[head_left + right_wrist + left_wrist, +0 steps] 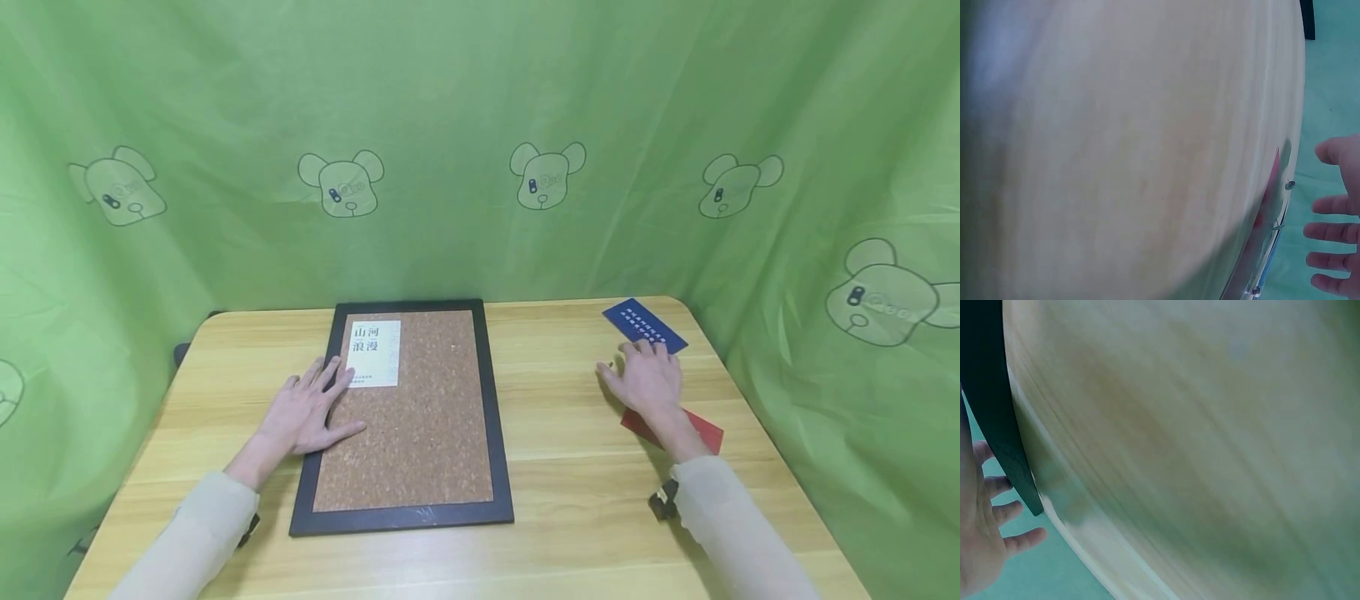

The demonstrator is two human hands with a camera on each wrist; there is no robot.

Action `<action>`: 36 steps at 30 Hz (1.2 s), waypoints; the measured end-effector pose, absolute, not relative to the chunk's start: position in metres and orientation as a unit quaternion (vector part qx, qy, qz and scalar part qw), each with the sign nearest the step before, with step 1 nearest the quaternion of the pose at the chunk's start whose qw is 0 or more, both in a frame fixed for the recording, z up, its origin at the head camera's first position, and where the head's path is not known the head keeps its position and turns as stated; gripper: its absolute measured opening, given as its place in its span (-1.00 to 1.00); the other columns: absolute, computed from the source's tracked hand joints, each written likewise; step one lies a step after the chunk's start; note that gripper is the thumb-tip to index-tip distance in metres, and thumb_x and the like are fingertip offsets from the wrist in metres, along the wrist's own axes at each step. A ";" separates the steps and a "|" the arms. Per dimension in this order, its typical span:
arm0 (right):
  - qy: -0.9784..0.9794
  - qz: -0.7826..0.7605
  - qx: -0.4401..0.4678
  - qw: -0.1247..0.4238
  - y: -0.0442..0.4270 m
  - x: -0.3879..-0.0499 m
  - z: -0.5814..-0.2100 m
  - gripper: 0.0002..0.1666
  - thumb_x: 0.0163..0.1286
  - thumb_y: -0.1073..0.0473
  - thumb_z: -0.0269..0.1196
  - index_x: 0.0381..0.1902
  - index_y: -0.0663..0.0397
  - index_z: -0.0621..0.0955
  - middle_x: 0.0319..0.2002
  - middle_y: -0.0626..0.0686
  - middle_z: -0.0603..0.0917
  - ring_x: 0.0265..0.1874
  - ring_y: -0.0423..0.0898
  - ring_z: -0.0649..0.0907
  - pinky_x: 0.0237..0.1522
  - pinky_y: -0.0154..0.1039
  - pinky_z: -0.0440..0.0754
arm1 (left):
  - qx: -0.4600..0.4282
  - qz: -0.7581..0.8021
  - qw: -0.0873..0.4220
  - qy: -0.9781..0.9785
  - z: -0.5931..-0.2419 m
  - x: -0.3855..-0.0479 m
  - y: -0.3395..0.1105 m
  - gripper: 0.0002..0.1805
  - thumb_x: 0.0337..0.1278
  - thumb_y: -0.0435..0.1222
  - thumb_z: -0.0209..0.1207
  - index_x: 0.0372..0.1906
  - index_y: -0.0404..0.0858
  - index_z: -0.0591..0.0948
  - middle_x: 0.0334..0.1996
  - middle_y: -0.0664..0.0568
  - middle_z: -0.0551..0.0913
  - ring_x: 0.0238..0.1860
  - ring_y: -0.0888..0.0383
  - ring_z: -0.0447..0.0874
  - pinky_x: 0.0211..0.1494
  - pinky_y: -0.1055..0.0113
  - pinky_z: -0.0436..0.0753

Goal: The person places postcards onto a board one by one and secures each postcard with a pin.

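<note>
A cork board (pixel 420 442) in a black frame lies on the table, with a white printed card (pixel 381 358) on its upper left. My left hand (pixel 303 412) rests spread over the board's left edge, fingertips at the card's lower left; its fingers also show beside the dark frame (pixel 997 412) in the left wrist view. On the right, my right hand (pixel 648 383) reaches over the table with spread fingers, between a blue card (pixel 636 318) and a red card (pixel 705 432). Its forearm partly covers the red card. Small metallic pins (pixel 1290 185) lie near the right hand.
The wooden table (pixel 555 500) extends in front of and between the arms. Green curtains (pixel 450 75) with bear-head drawings hang behind it and on both sides. A dark object (pixel 180 354) shows at the table's left edge.
</note>
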State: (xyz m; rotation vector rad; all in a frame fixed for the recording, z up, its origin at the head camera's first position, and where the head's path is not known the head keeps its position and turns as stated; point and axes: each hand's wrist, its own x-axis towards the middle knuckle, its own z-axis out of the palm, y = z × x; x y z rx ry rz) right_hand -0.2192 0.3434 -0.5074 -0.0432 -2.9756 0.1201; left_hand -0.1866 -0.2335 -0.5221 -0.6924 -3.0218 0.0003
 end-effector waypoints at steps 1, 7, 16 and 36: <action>-0.996 0.040 -0.015 0.081 0.344 -0.219 -0.508 -0.18 0.46 -0.34 0.22 0.29 0.27 0.60 0.24 0.43 0.60 0.21 0.47 0.50 0.20 0.44 0.49 | -0.222 0.000 0.019 -0.975 -0.522 -0.187 -0.234 0.10 0.20 0.47 0.09 0.66 -0.14 0.27 0.66 -0.25 0.22 0.63 -0.34 0.24 0.42 -0.33 0.51; -0.996 0.035 -0.019 0.075 0.345 -0.221 -0.509 -0.25 0.46 -0.29 0.24 0.20 0.28 0.64 0.18 0.41 0.63 0.18 0.45 0.51 0.19 0.43 0.49 | -0.222 0.000 0.015 -0.975 -0.523 -0.186 -0.234 0.11 0.22 0.48 0.07 0.67 -0.13 0.25 0.67 -0.24 0.21 0.64 -0.33 0.23 0.43 -0.33 0.51; -0.996 0.024 -0.014 0.082 0.345 -0.222 -0.510 -0.43 0.46 -0.19 0.26 0.05 0.22 0.71 0.04 0.36 0.69 0.09 0.41 0.53 0.10 0.38 0.53 | -0.222 -0.006 0.018 -0.975 -0.524 -0.186 -0.234 0.10 0.21 0.47 0.09 0.66 -0.14 0.27 0.66 -0.25 0.23 0.63 -0.34 0.24 0.42 -0.34 0.51; -0.997 0.021 -0.012 0.068 0.344 -0.225 -0.508 -0.59 0.45 -0.06 0.32 -0.06 0.19 0.77 -0.08 0.30 0.74 -0.01 0.35 0.56 -0.04 0.27 0.57 | -0.225 0.000 0.025 -0.974 -0.523 -0.187 -0.234 0.10 0.21 0.47 0.10 0.65 -0.14 0.28 0.65 -0.25 0.24 0.63 -0.33 0.26 0.39 -0.33 0.54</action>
